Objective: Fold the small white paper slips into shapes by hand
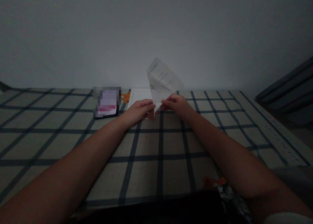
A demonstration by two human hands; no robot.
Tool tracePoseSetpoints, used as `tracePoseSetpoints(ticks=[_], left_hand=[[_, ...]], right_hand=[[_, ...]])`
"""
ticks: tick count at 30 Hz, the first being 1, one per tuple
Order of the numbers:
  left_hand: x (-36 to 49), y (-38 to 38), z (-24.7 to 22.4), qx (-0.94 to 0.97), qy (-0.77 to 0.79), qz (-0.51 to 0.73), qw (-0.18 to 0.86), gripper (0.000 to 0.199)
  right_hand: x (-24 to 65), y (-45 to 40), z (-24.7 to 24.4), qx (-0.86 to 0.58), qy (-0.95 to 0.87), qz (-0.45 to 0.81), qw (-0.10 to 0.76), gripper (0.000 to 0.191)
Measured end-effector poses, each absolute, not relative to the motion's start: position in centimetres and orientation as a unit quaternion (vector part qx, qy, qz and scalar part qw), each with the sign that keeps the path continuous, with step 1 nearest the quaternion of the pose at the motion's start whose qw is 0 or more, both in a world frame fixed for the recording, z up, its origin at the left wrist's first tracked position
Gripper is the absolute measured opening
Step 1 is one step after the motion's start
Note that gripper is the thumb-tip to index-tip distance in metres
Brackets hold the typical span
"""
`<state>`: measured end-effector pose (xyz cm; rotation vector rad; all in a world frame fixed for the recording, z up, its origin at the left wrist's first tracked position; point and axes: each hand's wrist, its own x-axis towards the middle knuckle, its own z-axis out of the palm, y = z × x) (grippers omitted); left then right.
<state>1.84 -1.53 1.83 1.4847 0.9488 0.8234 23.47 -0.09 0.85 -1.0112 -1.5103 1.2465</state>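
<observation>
A folded sheet of thin white paper (163, 78), with faint print or writing on it, is held up above the table. Its lower end narrows to a point between my hands. My left hand (141, 109) pinches the left edge near that point. On the other side, my right hand (175, 104) grips the right edge between thumb and fingers. Behind my left hand lies a white sheet or pad (139, 95), partly hidden by that hand and the held paper.
A dark-framed device with a lit, partly blurred screen (107, 101) sits at the left. Beside it shows an orange bear figure (126, 97). The checked tablecloth (146, 168) reaches back to a grey wall (97, 38). Dark slatted furniture (290, 90) stands at the right.
</observation>
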Motion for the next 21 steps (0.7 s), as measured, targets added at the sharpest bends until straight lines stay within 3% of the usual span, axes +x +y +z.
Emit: tracePoseSetpoints(ticks=[21], left_hand=[[1.87,-1.68,2.10,0.657,0.386,0.323,0.562,0.022]], right_hand=[[23.57,0.13,0.47,-0.401,-0.609,0.494,0.474,0.035]])
